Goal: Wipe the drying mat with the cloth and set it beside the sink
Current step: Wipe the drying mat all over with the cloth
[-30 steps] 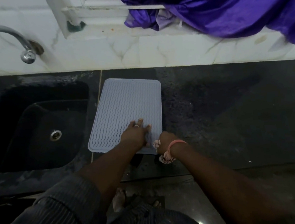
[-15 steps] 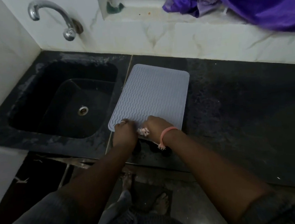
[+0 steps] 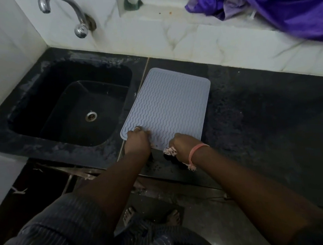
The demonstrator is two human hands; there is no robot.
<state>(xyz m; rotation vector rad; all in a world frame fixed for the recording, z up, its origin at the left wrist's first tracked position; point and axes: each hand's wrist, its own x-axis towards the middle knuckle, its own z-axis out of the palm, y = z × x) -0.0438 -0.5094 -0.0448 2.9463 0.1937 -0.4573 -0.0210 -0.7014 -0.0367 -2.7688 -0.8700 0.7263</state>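
The pale grey drying mat, ribbed with wavy lines, lies flat on the black counter just right of the black sink. My left hand is at the mat's near left corner with its fingers curled over the edge, holding it. My right hand sits at the mat's near edge and grips a small bunched pink-and-white cloth, which sticks out from the fist on the left. The mat's near edge is hidden under both hands.
A chrome tap juts from the white marble wall above the sink. Purple fabric hangs over the window sill at the back right. A green object sits on the sill. My feet show on the floor below the counter edge.
My left hand moved from the mat's middle near edge to its near left corner, and its fingers curled. My right hand with the cloth shifted right along the near edge. The view swung left.
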